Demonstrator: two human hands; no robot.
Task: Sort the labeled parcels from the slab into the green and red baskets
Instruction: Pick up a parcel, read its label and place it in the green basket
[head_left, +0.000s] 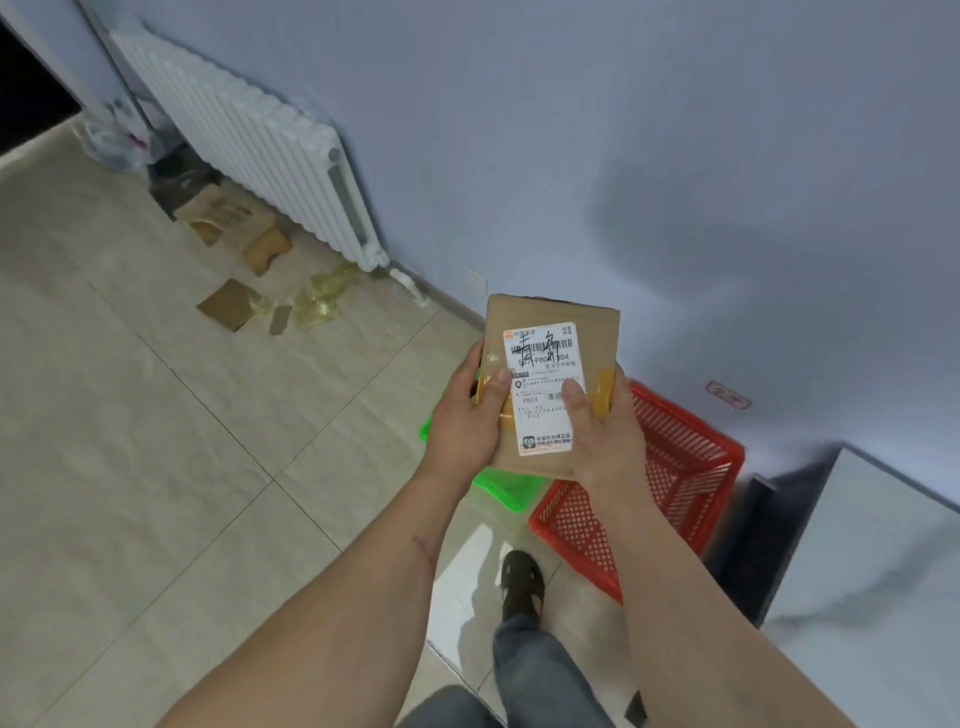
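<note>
Leftmost, a white ribbed radiator (249, 150) runs along the pale blue wall, with torn brown cardboard scraps (231, 304) and crumpled yellowish tape (322, 299) lying on the beige tiled floor (130, 415) beneath and beside it. Centre, the left hand (465, 415) grips the left edge of a flat, rectangular brown cardboard parcel (550, 384), thumb curled over the front face and resting on a band of glossy yellow-brown tape. The parcel is held in the air above the baskets, its long axis running roughly away from the person, the top edge tilted slightly to the right. Its face is turned up toward the camera and carries a white printed shipping label (543, 387) with barcodes, the code P804 and two large handwritten black characters. Behind and below the left hand, a translucent green plastic basket (506, 491) stands on the floor, mostly hidden by the parcel and hands. The right hand (602, 436) grips the parcel's lower right edge, thumb pressed on the label. To its right stands a red plastic basket (675, 467) with lattice walls, just beside the green one. A dark sandal (522, 582) and a jeans leg (540, 670) show below. Far right, a smooth white slab-topped counter (883, 571) with a dark edge.
</note>
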